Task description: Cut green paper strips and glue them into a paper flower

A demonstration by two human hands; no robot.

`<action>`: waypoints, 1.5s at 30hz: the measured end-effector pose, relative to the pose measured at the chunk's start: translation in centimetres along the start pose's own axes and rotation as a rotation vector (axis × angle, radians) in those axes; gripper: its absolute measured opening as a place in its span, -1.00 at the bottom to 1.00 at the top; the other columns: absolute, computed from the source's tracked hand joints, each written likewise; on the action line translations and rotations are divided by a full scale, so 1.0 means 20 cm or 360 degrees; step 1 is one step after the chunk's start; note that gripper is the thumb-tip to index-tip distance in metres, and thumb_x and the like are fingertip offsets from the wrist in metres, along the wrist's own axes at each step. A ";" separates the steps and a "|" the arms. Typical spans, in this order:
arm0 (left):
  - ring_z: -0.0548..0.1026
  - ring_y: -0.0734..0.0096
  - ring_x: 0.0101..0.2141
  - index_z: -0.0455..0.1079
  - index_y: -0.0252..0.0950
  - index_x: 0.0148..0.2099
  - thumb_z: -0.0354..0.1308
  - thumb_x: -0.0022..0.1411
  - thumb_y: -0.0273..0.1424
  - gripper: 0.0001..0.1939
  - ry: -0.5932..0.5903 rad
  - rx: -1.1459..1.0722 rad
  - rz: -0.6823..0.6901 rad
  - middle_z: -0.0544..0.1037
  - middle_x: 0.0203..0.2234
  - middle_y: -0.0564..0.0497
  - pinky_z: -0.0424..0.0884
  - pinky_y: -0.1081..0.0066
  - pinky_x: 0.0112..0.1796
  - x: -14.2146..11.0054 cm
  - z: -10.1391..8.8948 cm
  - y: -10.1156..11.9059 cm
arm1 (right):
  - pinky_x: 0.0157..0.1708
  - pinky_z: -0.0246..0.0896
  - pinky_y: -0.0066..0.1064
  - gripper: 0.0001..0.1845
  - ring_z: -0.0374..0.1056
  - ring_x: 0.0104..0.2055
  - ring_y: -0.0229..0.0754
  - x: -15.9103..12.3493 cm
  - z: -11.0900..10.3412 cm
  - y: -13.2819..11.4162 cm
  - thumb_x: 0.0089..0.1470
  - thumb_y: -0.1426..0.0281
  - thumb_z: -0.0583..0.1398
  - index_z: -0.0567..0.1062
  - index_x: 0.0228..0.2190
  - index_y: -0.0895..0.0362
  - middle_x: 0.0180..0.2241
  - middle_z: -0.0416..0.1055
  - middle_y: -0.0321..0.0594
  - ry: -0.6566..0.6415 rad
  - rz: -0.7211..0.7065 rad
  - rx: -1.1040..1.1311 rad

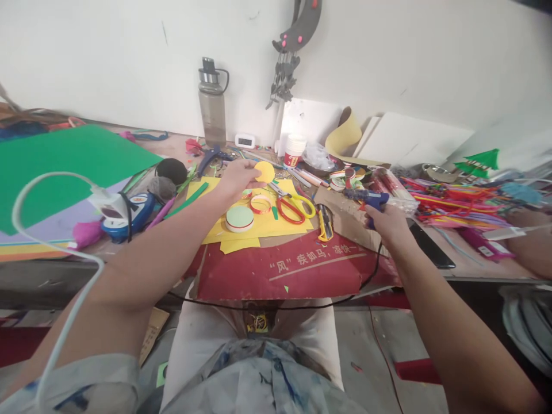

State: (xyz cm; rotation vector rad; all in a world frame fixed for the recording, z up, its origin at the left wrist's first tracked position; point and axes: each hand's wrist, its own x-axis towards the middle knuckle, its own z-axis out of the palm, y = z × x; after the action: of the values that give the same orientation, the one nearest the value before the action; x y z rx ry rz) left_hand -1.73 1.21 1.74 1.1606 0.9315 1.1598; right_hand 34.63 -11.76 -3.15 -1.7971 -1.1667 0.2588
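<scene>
Between the fingers of my left hand [240, 177] is a yellow paper disc [264, 172], held up above the yellow sheets [211, 230]. My right hand [391, 223] is closed around a dark blue glue gun [374, 199], its nozzle pointing left over a brown cardboard piece [345, 214]. On the yellow sheets lie a round pale-green piece with a red-and-white rim [240, 218], an orange paper ring [261, 204] and scissors with red and yellow handles [292, 211]. A yellow utility knife [325, 223] rests right of the scissors.
A water bottle [213, 106] stands at the back near a small white clock [245, 141] and a paper cup [295, 149]. Colourful pipe cleaners [457, 201] and a black phone [431, 246] lie at right. A dark cable [276, 307] hangs along the front edge; green sheets [73, 172] lie left.
</scene>
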 end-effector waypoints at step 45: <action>0.51 0.53 -0.49 0.44 -0.38 -0.34 0.24 0.09 -0.67 -0.87 -0.0039 0.0070 -0.0020 0.56 -0.46 0.03 0.57 0.44 -0.41 0.01 -0.02 0.00 | -0.52 0.13 -0.49 -0.84 0.23 -0.55 -0.35 -0.09 0.59 -0.75 0.12 0.56 0.28 0.42 -0.41 0.11 -0.53 0.39 -0.39 -0.1428 -0.0335 -0.0297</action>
State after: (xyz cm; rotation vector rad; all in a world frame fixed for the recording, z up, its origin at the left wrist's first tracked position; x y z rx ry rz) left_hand -2.16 1.52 1.68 1.2001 0.9481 1.1176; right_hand 17.55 -4.72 1.94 -1.7224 -2.0373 0.9167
